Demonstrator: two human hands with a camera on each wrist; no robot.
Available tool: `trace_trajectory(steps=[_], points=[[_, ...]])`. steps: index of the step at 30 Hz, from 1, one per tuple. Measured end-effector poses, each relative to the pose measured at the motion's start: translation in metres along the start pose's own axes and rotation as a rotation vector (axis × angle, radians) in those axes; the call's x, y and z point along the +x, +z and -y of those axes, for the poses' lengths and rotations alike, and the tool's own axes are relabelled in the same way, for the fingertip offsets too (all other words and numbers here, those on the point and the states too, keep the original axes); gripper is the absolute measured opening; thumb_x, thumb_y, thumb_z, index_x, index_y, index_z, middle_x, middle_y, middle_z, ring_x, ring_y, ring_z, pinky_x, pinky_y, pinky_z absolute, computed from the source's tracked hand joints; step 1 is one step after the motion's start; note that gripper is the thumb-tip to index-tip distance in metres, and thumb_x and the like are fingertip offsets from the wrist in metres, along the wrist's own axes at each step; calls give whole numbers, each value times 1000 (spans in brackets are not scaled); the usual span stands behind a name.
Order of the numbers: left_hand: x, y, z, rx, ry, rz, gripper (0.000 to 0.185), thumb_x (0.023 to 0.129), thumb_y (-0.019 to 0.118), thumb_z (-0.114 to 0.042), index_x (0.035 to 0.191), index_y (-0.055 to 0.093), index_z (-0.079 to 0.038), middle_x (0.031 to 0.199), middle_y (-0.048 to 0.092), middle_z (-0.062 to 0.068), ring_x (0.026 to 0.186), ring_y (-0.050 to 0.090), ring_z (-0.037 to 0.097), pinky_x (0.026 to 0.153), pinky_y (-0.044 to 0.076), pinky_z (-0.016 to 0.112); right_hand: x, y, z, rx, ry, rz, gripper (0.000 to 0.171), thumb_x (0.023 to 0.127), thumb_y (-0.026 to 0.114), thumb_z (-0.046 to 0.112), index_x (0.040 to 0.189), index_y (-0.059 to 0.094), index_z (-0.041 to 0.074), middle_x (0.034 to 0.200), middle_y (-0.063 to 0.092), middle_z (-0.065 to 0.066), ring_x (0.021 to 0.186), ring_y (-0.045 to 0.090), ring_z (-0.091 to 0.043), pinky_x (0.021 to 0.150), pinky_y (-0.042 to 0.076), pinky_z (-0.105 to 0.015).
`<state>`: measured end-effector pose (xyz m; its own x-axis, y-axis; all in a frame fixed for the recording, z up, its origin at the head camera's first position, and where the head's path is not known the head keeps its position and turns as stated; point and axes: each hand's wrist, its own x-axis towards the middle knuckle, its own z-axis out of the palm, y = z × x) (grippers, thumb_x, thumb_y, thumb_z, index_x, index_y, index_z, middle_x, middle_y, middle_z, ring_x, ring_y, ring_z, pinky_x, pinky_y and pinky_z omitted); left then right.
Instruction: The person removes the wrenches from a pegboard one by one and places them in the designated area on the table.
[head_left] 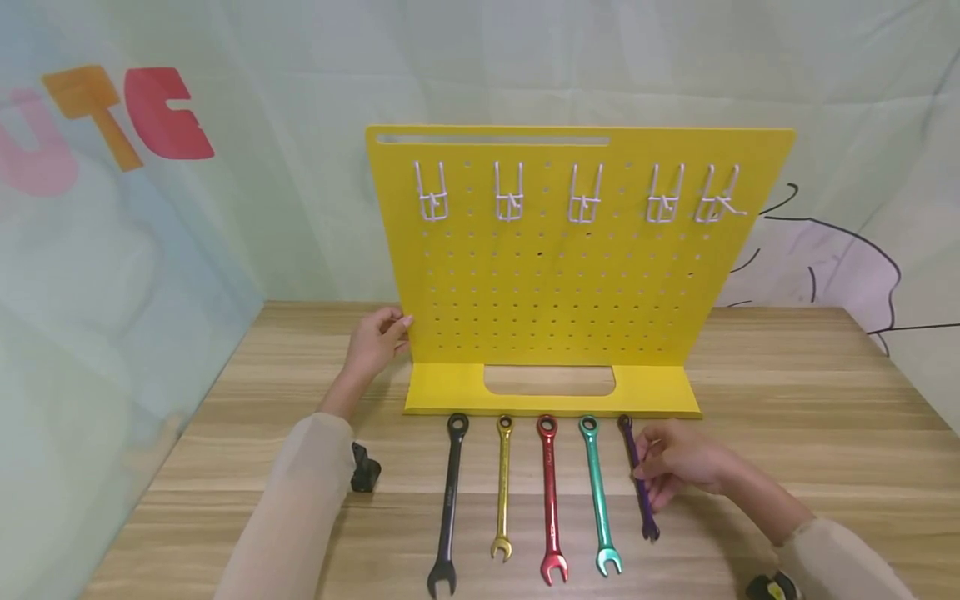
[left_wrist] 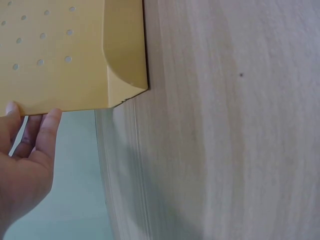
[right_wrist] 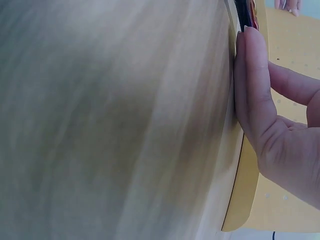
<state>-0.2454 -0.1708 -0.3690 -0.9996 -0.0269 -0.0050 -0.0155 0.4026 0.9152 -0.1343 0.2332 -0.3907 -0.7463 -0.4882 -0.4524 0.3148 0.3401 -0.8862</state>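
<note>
Purple wrench (head_left: 639,479) — right hand (head_left: 686,462) pinches, shaft part-hidden; left hand (head_left: 372,340) grips pegboard (head_left: 570,275) edge.

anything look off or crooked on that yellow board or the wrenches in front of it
One thing: the rightmost hook on the yellow pegboard sits askew, with a wire end sticking out sideways, unlike the other four. The five wrenches lie in a neat row.

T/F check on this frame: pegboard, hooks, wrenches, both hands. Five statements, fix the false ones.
1. Five wrenches lie on the table. True.
2. The right hand touches the green wrench. False: it is on the purple wrench.
3. The left hand holds the pegboard by its left edge. True.
4. A wrench hangs on a hook. False: all five hooks are bare.
5. The red wrench lies at the far left. False: it is in the middle; the black wrench is leftmost.
</note>
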Motion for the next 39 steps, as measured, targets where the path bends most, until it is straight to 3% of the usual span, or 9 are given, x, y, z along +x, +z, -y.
trace_trajectory(steps=[18,25,30,36,39], points=[[-1,0,-3,1,10,10,26,96,46,-20,105,52,4,98,52,16,89,51,24,85,52,38,-2,-15,-5,-100,-35,-72,12,86,57,1,91,51,-9,74,58,-14,61,62,-25,58,58,-41],[-1,0,-3,15,31,31,25,97,46,-18,104,51,5,104,53,18,94,53,27,85,52,38,-5,-32,-1,-192,-87,-203,15,85,57,1,95,51,-9,82,59,-13,71,59,-26,63,57,-37],[-5,-2,-5,19,39,69,30,96,47,-14,118,48,7,118,51,23,107,51,33,88,50,37,-12,-47,0,-267,-120,-300,21,87,59,3,98,49,-11,84,60,-13,73,60,-25,64,57,-35],[-15,-5,-1,222,48,115,46,96,50,-22,134,39,2,125,50,24,114,48,36,93,45,45,-19,-58,3,-535,-201,-482,24,87,59,4,99,50,-13,80,62,-16,66,60,-23,55,54,-30],[-25,-7,2,349,46,154,50,96,50,-24,136,35,3,126,48,26,115,46,39,94,43,50,-22,-61,6,-673,-229,-580,28,89,58,10,103,51,-12,86,61,-22,72,59,-28,57,53,-34]])
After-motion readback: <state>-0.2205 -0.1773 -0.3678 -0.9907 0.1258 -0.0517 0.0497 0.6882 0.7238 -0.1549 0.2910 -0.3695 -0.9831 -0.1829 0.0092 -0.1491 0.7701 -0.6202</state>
